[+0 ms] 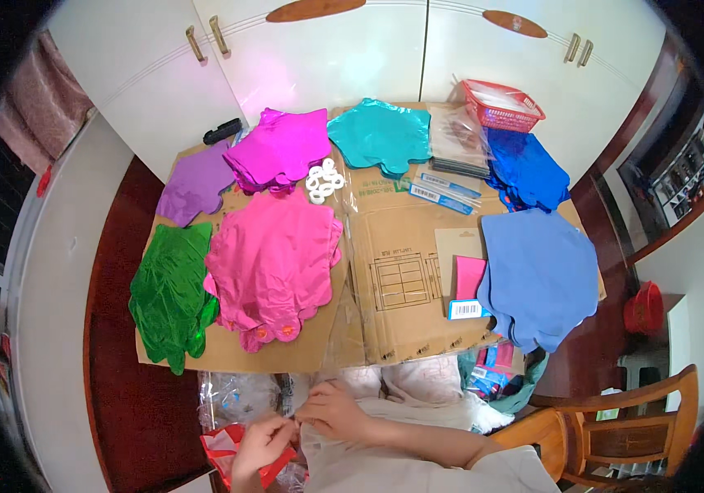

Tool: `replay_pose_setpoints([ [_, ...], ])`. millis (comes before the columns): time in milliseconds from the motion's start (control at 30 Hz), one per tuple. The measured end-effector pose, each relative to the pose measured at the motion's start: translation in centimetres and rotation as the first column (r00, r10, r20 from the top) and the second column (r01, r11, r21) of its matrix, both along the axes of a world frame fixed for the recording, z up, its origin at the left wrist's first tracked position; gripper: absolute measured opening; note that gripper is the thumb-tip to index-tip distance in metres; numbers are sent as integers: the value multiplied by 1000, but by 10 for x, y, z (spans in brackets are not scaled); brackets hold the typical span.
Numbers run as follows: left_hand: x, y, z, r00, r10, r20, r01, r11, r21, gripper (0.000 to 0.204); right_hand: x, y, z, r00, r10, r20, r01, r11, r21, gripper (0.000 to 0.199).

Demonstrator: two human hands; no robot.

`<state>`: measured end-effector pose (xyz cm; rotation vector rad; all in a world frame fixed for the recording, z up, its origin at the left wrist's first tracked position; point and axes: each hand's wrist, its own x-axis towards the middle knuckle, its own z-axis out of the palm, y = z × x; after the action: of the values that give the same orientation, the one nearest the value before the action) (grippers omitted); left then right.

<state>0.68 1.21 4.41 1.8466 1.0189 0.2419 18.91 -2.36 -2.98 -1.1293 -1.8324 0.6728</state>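
Note:
My left hand (265, 444) and my right hand (336, 411) meet low in front of me, over my pale clothing. Both have their fingers drawn together, and anything between the fingertips is too small to make out. Under my left hand lies a red and white plastic bag (219, 453). Crumpled clear plastic (241, 398) sits just beyond it. On the cardboard ahead lie flat foil balloons in stacks: pink (274, 267) closest to my hands, green (173, 287) to its left, and light blue (541, 275) at the right.
The cardboard (405, 329) also bears purple (194, 185), magenta (282, 148), teal (380, 135) and dark blue (528, 168) foil stacks. White rolls (324, 181), labelled packets (442, 195), clear bags (457, 135) and a red basket (501, 107) lie among them. A wooden chair (627, 431) stands right.

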Motion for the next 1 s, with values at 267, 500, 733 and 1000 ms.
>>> replay_pose_setpoints([
  [267,10,-4,-22,220,783,581,119,570,-813,12,-12,-1,-13,996,-42,-74,37,997,-65,15],
  [500,-11,13,14,-200,777,597,-93,591,-801,16,-13,-8,-40,998,-12,61,18,994,-107,18],
  [733,-99,45,130,-379,352,856,-435,749,-500,12,-13,-11,-60,996,-11,85,10,1000,13,15],
  [1000,-153,52,167,-73,26,997,-328,943,-49,9,31,-15,65,979,-24,-201,75,966,248,24],
])
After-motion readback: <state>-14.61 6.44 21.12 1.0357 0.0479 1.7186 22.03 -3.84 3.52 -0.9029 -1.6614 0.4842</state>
